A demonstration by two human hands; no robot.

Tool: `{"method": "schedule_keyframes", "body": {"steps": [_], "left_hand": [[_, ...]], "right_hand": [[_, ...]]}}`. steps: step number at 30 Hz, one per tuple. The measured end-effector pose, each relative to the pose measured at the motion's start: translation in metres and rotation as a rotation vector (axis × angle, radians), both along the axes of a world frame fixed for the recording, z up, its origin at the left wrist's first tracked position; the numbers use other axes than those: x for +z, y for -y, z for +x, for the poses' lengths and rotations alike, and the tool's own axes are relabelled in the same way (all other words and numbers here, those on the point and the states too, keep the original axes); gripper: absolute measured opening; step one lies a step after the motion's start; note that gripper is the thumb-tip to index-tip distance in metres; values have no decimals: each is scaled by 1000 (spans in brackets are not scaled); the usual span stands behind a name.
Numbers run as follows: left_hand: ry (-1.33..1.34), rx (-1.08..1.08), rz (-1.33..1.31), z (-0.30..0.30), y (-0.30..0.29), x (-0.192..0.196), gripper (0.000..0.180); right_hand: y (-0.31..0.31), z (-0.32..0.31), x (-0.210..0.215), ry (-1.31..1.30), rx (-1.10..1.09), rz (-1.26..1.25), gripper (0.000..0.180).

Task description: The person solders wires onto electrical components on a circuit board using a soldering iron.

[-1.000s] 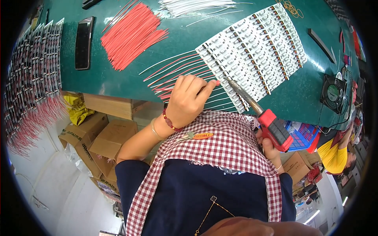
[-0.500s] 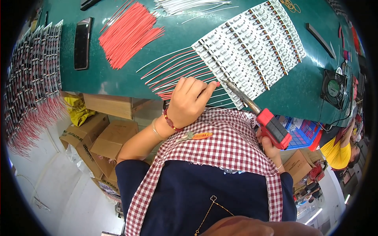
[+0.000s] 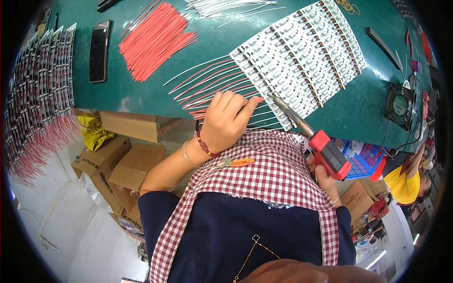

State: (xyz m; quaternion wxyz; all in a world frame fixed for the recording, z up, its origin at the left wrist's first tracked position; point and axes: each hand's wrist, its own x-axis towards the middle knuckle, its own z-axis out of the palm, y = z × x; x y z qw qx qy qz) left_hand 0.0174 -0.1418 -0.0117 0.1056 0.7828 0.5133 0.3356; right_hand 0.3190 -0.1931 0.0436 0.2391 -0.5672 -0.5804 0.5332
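My right hand [image 3: 325, 180] is wrapped round the red and black handle of a soldering iron [image 3: 331, 155]. Its metal tip reaches up and left to the lower left edge of a white circuit board panel [image 3: 295, 61] with rows of small parts. My left hand [image 3: 226, 117] is closed at that same edge, pinching red wires [image 3: 257, 99] close to the iron's tip; how many is hidden by the fingers. From the panel's left edge a row of red and white wires [image 3: 207, 78] fans out to the left, several passing beneath my left hand.
On the green table [image 3: 137, 101] lie a bundle of red wires [image 3: 153, 42], white wires [image 3: 222, 7] and a phone [image 3: 98, 52]. Wired panels [image 3: 42, 89] hang at the left edge. A small fan [image 3: 400, 106] stands right, above a blue basket [image 3: 363, 159]. Another person [image 3: 405, 185] is far right.
The soldering iron's handle has shifted very slightly to the right and down, its tip staying by the panel's edge. My left hand has hardly moved.
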Motion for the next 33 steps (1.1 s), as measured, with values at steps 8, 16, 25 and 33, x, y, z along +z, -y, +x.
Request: {"method": "schedule_keyframes", "body": {"steps": [8, 16, 25, 33], "left_hand": [[24, 1, 43, 1, -2, 8, 29], [5, -29, 10, 8, 7, 4, 33], [-21, -18, -10, 8, 7, 1, 31], [12, -8, 4, 9, 8, 2, 27]], "right_hand": [[5, 4, -3, -23, -15, 32, 19], [8, 6, -2, -31, -21, 1, 17], [6, 4, -3, 51, 38, 24, 15], [11, 8, 2, -35, -5, 26, 26]]}}
